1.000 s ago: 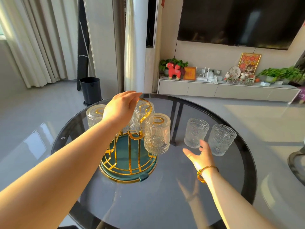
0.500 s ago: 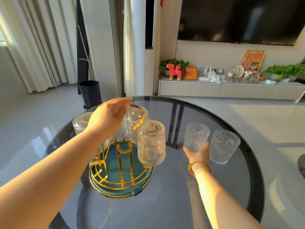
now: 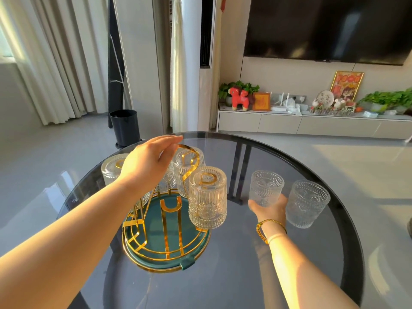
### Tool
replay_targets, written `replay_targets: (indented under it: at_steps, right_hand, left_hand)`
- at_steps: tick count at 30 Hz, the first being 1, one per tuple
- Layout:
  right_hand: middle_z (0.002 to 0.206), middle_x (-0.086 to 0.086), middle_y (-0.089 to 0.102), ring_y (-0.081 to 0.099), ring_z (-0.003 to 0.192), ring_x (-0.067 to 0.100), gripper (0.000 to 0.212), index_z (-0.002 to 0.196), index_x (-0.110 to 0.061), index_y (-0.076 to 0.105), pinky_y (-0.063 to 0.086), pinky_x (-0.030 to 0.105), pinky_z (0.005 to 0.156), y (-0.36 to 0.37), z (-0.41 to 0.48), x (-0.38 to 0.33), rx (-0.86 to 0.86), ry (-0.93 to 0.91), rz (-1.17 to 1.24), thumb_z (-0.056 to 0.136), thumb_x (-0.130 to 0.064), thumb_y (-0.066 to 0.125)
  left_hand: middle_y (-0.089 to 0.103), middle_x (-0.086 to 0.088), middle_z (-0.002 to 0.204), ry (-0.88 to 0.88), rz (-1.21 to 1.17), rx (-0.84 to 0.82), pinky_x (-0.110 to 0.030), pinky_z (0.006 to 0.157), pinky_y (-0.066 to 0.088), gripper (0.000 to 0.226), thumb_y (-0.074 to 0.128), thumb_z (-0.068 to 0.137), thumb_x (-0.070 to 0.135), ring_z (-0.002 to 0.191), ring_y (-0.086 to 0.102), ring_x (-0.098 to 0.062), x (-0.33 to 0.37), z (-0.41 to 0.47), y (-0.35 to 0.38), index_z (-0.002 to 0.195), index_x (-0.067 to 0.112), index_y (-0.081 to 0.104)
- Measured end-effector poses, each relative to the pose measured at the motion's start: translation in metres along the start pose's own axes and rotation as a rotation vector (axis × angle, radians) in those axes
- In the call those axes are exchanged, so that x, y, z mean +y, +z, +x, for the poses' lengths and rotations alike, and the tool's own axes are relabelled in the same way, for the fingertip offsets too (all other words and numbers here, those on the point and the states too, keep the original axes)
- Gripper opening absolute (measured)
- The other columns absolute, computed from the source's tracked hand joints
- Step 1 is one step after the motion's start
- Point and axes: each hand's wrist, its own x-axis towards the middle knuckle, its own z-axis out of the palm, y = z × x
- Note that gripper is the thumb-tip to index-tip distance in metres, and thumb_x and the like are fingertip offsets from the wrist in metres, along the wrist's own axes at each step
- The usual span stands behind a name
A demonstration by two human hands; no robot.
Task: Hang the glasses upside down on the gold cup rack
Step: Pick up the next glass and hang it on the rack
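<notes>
Right of the gold cup rack (image 3: 166, 228), right hand (image 3: 269, 209) newly curled round the nearer upright glass (image 3: 266, 186), open beside it a moment ago. Left hand (image 3: 146, 162) flat, fingers straight, over the rack's top. Grasp apparently made; lift and flip pending.

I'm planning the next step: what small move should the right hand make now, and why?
Probably lift the glass off the table: the right hand grips it low, it stands upright, and the rack has a bare prong at the front, while the left hand rests on the rack's top.
</notes>
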Motion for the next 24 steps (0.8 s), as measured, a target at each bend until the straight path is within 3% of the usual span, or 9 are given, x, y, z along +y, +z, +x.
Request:
replay_targets:
  at_steps: [6,9,13,17,21,22,24]
  right_hand:
    - [0.096,0.004,0.050,0.049,0.081,0.018,0.047,0.096,-0.012,0.043,0.038,0.026,0.073,-0.010,-0.020,-0.028,-0.032,-0.102,0.134,0.061,-0.008,0.074]
    - [0.080,-0.010,0.048,0.048,0.069,0.005,0.038,0.082,-0.019,0.043,0.037,0.006,0.059,-0.021,-0.027,-0.048,-0.062,-0.155,0.172,0.063,-0.008,0.073]
    - [0.090,-0.007,0.051,0.050,0.079,0.008,0.048,0.105,-0.013,0.045,0.038,0.016,0.063,-0.040,-0.036,-0.065,-0.189,-0.180,0.167,0.066,-0.013,0.072]
    - [0.086,-0.009,0.052,0.049,0.076,0.000,0.045,0.100,-0.017,0.044,0.041,0.004,0.059,-0.064,-0.046,-0.085,-0.316,-0.297,0.195,0.067,-0.002,0.070]
    - [0.102,0.004,0.054,0.052,0.095,0.017,0.048,0.091,-0.026,0.045,0.042,0.030,0.085,-0.086,-0.058,-0.109,-0.410,-0.407,0.148,0.059,-0.010,0.077]
    - [0.100,0.002,0.054,0.051,0.094,0.017,0.049,0.087,-0.029,0.044,0.042,0.032,0.085,-0.091,-0.061,-0.117,-0.438,-0.431,0.137,0.055,-0.015,0.078]
    - [0.091,-0.007,0.052,0.052,0.087,0.010,0.048,0.083,-0.032,0.043,0.044,0.021,0.078,-0.099,-0.070,-0.133,-0.503,-0.485,0.091,0.051,-0.019,0.077]
  left_hand:
    - [0.057,-0.008,0.125,-0.014,0.018,0.001,-0.033,0.083,0.044,0.032,0.038,0.090,0.025,0.110,0.055,-0.027,0.003,-0.001,-0.002,0.120,0.020,0.049]
    - [0.058,-0.008,0.124,-0.038,0.017,-0.010,-0.037,0.084,0.047,0.032,0.039,0.089,0.027,0.109,0.056,-0.028,0.004,-0.001,-0.005,0.119,0.021,0.050]
    - [0.059,-0.010,0.123,-0.048,0.017,-0.023,-0.037,0.082,0.048,0.032,0.039,0.090,0.028,0.107,0.057,-0.028,0.007,-0.004,-0.008,0.119,0.020,0.050]
    - [0.059,-0.010,0.124,-0.060,0.021,-0.020,-0.039,0.084,0.048,0.033,0.038,0.090,0.028,0.108,0.057,-0.029,0.014,-0.010,-0.010,0.120,0.020,0.049]
    - [0.056,-0.009,0.127,-0.063,0.027,-0.037,-0.038,0.087,0.046,0.034,0.035,0.091,0.029,0.112,0.054,-0.028,0.019,-0.017,-0.012,0.123,0.020,0.046]
    - [0.055,-0.009,0.128,-0.063,0.024,-0.056,-0.038,0.088,0.046,0.035,0.034,0.091,0.029,0.113,0.053,-0.027,0.020,-0.018,-0.012,0.124,0.021,0.044]
    - [0.051,-0.008,0.132,-0.064,0.009,-0.115,-0.038,0.090,0.044,0.036,0.032,0.092,0.030,0.116,0.050,-0.026,0.019,-0.018,-0.015,0.126,0.022,0.041]
